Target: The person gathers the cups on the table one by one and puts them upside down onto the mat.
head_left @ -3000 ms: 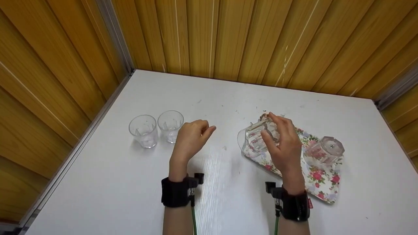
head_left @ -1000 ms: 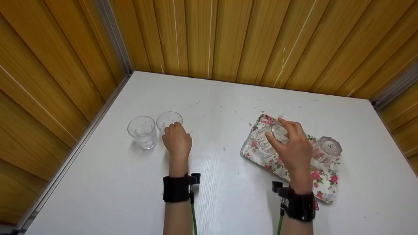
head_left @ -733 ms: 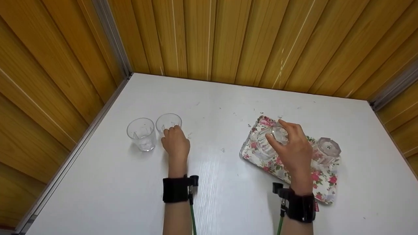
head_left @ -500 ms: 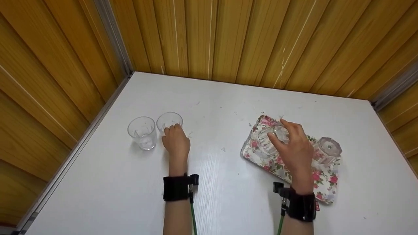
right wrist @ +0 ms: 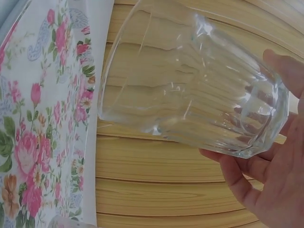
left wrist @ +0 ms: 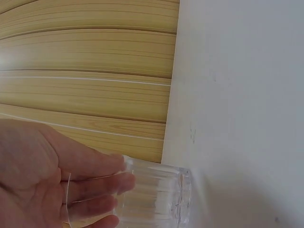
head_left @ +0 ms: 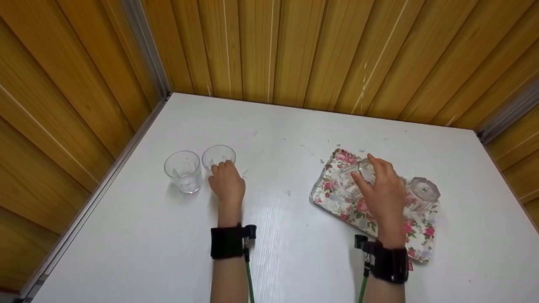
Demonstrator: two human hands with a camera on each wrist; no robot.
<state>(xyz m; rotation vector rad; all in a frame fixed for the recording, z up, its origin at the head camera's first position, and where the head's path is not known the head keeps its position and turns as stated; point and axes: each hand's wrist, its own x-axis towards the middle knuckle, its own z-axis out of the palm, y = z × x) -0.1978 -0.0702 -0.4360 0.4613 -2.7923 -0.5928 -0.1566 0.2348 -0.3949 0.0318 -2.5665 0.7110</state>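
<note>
My left hand [head_left: 227, 181] is at the near side of an upright clear drinking glass [head_left: 219, 152], its fingers bent against the glass wall below the rim. That glass [left wrist: 152, 199] stands on the white table in the left wrist view, and my thumb is hidden. Over the left half of a floral tray [head_left: 417, 244], my right hand [head_left: 385, 193] holds a second clear glass [head_left: 349, 183] upside down by its base. Thumb and fingers span the faceted base in the right wrist view, and the rim of this glass [right wrist: 190, 80] faces the tray, close over it.
Another upright glass [head_left: 183, 172] stands left of the left hand's glass. An upside-down glass [head_left: 422, 193] sits at the tray's right end, beside my right hand. Wood-patterned panels [head_left: 294, 54] border the white table [head_left: 286, 252] at the back and sides.
My left hand has moved left and forward onto the nearer upright glass. The right hand has carried its tilted glass rightward over the tray, turning its rim downward; lately it edges further right.
</note>
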